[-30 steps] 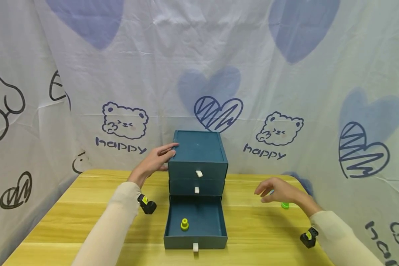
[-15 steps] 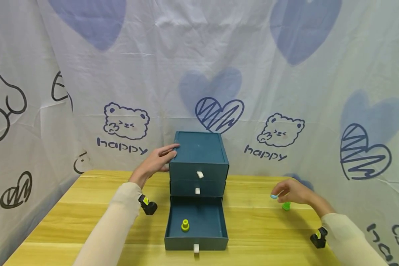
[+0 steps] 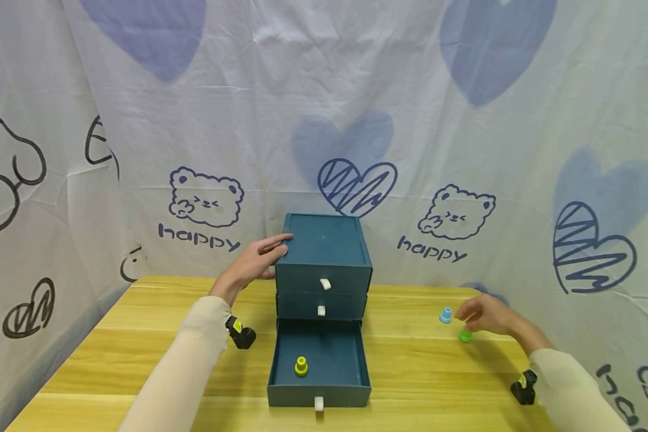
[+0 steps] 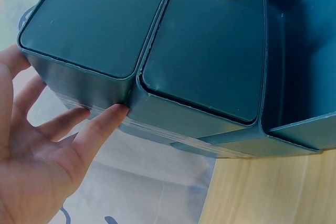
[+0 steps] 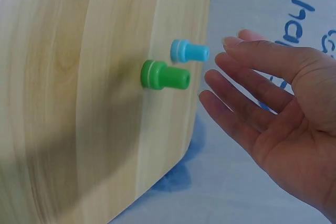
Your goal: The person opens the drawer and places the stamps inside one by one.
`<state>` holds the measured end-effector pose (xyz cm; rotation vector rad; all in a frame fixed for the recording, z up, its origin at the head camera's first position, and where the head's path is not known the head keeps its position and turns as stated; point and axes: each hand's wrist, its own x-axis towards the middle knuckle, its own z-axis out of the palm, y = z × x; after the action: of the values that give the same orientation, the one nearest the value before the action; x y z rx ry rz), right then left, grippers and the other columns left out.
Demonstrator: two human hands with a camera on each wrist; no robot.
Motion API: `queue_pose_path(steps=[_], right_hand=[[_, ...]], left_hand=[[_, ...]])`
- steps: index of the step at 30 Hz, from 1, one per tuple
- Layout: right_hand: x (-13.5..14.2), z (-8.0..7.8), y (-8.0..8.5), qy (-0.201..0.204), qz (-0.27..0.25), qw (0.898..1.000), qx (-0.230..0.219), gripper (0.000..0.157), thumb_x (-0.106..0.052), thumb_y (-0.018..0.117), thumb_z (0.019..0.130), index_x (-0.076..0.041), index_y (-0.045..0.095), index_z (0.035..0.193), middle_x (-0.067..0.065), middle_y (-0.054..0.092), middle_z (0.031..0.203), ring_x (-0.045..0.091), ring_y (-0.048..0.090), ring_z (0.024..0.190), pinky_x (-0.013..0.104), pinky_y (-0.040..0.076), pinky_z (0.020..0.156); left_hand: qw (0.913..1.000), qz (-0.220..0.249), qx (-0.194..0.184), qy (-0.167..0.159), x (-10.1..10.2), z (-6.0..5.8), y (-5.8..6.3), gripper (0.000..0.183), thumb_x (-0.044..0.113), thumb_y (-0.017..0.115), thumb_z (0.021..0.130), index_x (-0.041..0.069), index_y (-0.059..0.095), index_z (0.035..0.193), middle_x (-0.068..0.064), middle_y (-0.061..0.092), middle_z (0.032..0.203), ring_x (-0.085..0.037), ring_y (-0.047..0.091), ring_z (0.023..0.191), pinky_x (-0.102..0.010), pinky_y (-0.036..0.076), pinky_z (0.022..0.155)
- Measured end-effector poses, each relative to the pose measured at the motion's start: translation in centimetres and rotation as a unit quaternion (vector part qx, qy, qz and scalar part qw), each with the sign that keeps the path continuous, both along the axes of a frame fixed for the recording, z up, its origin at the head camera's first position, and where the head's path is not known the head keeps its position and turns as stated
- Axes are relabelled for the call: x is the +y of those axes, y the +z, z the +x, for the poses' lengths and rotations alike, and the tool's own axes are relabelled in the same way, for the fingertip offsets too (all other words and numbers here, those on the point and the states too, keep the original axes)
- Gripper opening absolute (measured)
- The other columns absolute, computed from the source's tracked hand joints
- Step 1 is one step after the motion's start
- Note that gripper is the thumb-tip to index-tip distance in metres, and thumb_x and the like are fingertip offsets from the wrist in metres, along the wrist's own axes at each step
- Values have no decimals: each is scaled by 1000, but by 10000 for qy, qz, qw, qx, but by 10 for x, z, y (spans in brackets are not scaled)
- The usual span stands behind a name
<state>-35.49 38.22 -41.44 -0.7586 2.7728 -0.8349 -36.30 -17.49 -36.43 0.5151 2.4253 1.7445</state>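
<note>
My left hand (image 3: 254, 262) rests against the left side of a dark blue drawer cabinet (image 3: 324, 240), its fingers spread along the side and upper edge. The bottom drawer (image 3: 335, 348) stands pulled out, with a yellow-green peg-shaped piece (image 3: 301, 366) inside it. Over the right part of the table, my right hand (image 3: 488, 315) hovers with relaxed fingers and nothing in them. Just below it a green peg-shaped piece (image 5: 165, 75) stands on the wood, partly covered by the hand in the head view. A light blue one (image 3: 445, 315) is upright beside the fingertips, apart from them.
The wooden table (image 3: 410, 372) carries the cabinet at its middle. Two upper drawers are closed, each with a white pull tab (image 3: 325, 284). A printed cloth (image 3: 248, 120) hangs behind and at both sides of the table.
My right hand has moved right, from near the cabinet's side to above the green piece. The light blue piece, at the fingertips half a second ago, now stands free. The left hand stays put.
</note>
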Motion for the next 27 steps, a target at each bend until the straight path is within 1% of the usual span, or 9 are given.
queue_pose_path(steps=[3, 9, 14, 17, 19, 27], right_hand=[[5, -1, -4, -121, -24, 9999, 24, 23, 6, 78, 83, 10, 73, 104, 27, 75, 106, 43, 74, 95, 38, 65, 79], [16, -5, -13, -226, -157, 9995, -124, 31, 9, 77, 81, 18, 68, 110, 37, 69, 111, 50, 71, 98, 39, 65, 78], [22, -8, -23, -329, -187, 9988, -302, 35, 10, 76, 82, 18, 66, 114, 39, 68, 112, 50, 70, 101, 38, 65, 75], [23, -8, -29, -456, -150, 9980, -415, 35, 9, 75, 83, 15, 65, 116, 39, 68, 114, 50, 70, 103, 40, 65, 72], [23, -8, -33, -546, -154, 9972, -479, 35, 8, 75, 84, 14, 65, 118, 39, 68, 114, 48, 71, 101, 42, 65, 70], [26, -10, -44, -631, -191, 9971, -388, 34, 9, 75, 82, 14, 66, 114, 38, 70, 107, 37, 73, 88, 41, 63, 63]], left_hand=[[10000, -9, 1, 8, 0, -1, -1, 55, 38, 48, 110, 23, 38, 161, -17, 27, 170, -44, 31, 155, -64, 45, 112], [10000, -46, 29, 26, 1, -1, -1, 54, 38, 48, 110, 23, 38, 161, -18, 28, 170, -44, 31, 155, -64, 45, 112], [10000, -50, 47, 0, 0, 0, -1, 55, 37, 47, 110, 22, 37, 162, -18, 27, 170, -44, 30, 155, -65, 44, 113], [10000, -54, 45, 1, 0, 1, -1, 55, 38, 47, 110, 23, 37, 162, -18, 26, 171, -44, 30, 155, -65, 43, 113], [10000, -58, 48, 5, 0, 1, -1, 55, 38, 48, 110, 23, 37, 162, -18, 25, 171, -44, 30, 155, -65, 44, 113], [10000, -54, 50, -1, 0, -1, -1, 54, 38, 47, 110, 23, 37, 162, -18, 26, 170, -44, 30, 155, -65, 45, 112]])
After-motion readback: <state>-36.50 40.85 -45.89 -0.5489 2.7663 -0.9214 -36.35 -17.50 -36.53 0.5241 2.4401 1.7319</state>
